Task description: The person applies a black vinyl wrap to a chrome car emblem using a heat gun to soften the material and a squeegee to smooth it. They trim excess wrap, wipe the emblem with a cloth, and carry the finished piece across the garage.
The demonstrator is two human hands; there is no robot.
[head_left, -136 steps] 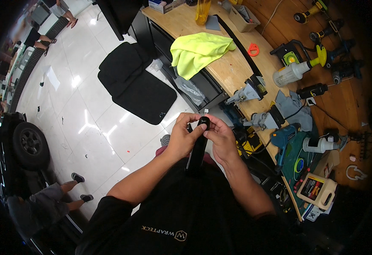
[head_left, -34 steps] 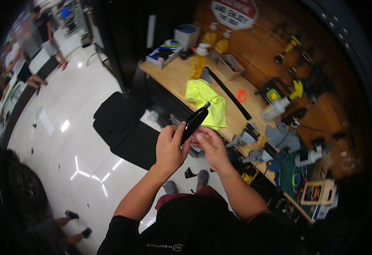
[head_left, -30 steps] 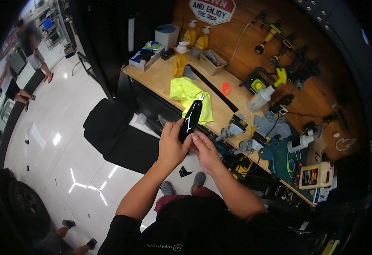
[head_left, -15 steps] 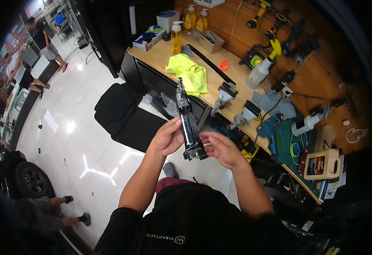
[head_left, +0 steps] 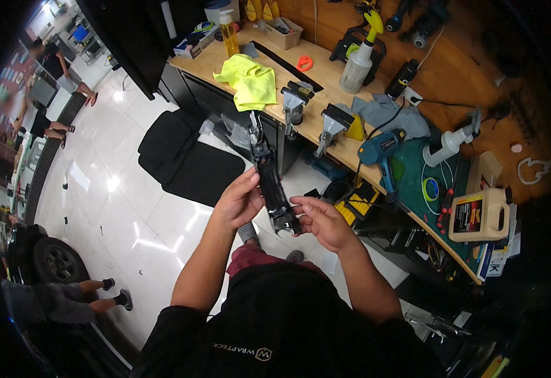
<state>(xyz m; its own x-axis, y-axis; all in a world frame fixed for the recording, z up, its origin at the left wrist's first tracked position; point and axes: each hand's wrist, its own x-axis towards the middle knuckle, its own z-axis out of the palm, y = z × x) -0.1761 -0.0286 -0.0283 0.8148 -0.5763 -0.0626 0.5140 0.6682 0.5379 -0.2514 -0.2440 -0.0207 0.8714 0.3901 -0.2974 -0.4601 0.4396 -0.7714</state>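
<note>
In front of my body I hold a long, narrow, glossy black part point(head_left: 273, 188) with greyish fittings at its far end; its exact kind I cannot make out. My left hand point(head_left: 240, 198) is closed on its left side, thumb along the edge. At the near end, my right hand point(head_left: 323, 222) has thumb and curled fingers against the right edge. The part tilts, its far end pointing toward the bench and a bright yellow cloth point(head_left: 249, 82). That cloth hangs partly over the edge of the wooden bench point(head_left: 200, 68).
Two clamp-like tools point(head_left: 333, 126) stand at the bench edge, near a blue heat gun point(head_left: 381, 148). A spray bottle point(head_left: 357, 69) and beige jug point(head_left: 479, 215) are on the bench. A black padded seat point(head_left: 190, 157) lies on the floor. Another person's legs point(head_left: 99, 305) show by a wheel point(head_left: 60, 261).
The view has shifted, so the bench sits higher and further left. The black part has turned slightly, its near end swinging right. Both hands remain at it.
</note>
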